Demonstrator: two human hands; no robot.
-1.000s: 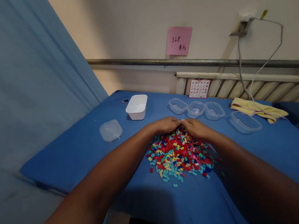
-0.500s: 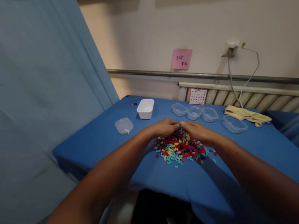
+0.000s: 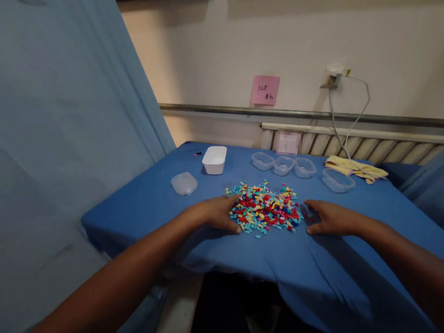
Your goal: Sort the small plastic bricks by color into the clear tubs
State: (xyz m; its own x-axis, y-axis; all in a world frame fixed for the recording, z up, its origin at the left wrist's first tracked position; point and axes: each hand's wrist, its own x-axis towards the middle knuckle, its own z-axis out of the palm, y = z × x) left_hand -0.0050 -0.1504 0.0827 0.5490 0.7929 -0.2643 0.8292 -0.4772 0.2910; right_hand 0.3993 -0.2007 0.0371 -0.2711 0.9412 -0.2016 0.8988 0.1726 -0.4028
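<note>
A spread heap of small plastic building bricks in red, turquoise, yellow, blue and white lies on the blue cloth. At its left edge rests my left hand, fingers apart, thumb toward me, touching the outer bricks. My right hand is on the heap's right side, with thumb and fingers spread around a few loose dark red bricks. Neither hand grips anything that I can make out.
Behind the heap stand several clear plastic tubs. A white tub and a clear lid are at the left. A yellow cloth lies at the back right. A blue curtain hangs along the left.
My hands have parted from together at the far side of the heap to its left and right sides. The bricks now lie wider and flatter. The view has shifted slightly.
</note>
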